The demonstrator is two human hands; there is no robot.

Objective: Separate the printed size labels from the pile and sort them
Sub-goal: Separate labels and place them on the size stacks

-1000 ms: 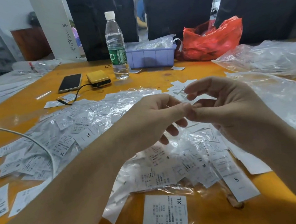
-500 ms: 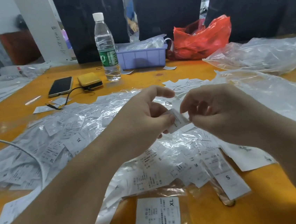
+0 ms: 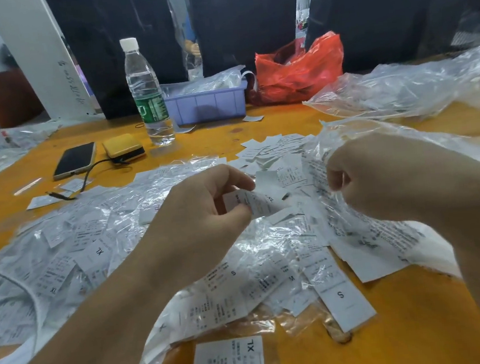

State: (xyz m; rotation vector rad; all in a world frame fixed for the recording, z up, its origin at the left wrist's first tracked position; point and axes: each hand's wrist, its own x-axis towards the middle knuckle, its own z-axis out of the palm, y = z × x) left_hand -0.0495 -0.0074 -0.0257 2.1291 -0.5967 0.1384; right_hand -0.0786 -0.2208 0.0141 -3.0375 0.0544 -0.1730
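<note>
White size labels, many sealed in crinkled clear film, lie heaped across an orange table (image 3: 398, 343) as a person sorts them by hand. Taking the water bottle (image 3: 146, 88) as the landmark, the pile (image 3: 122, 253) spreads in front of it toward the camera, and both hands work above the heap's middle. The left hand (image 3: 201, 218) pinches one label (image 3: 252, 201) between thumb and curled fingers; its printed size mark is only partly readable, seemingly XL. The right hand (image 3: 380, 179), just right of the left, is curled around a piece of clear plastic film (image 3: 319, 161) that rises from the heap, and what else it may hold cannot be made out.

The main risk looks to be misreading: the held label is bent and its size mark sits at the edge, so it could land with the wrong size. A small loose group of labels (image 3: 271, 149) lies in front of the bottle and slightly right, touching the main pile's far edge, so sorted and unsorted pieces may well mingle. Film gripped by the right hand seems to run under nearby labels; a tug could drag or scatter them. Slippery film could also let the pinched label drop back into the heap. A phone (image 3: 75, 159) and its cable (image 3: 90, 174) lie left of the bottle, beside the pile's edge, where sliding film might snag
</note>
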